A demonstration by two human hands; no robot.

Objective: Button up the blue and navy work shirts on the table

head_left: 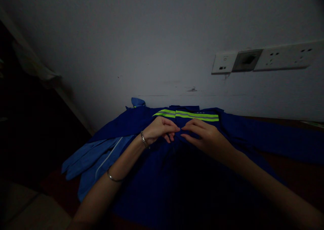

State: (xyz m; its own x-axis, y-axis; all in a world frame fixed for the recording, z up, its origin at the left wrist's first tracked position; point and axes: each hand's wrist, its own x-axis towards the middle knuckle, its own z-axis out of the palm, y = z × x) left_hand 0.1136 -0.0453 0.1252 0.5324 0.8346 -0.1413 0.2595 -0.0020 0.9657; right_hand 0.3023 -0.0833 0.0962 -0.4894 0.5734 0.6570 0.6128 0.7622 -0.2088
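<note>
1 blue jacket point(152, 176) lies by the wall point(141, 54); left hand point(158, 127) pinches over its front, what it holds unclear; right hand point(209, 135) parts slightly, nothing visible between. Best keep the jacket taut.

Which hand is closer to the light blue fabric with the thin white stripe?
The left. The left hand is right of that light blue fabric; the right hand is farther right, beyond the left hand.
</note>
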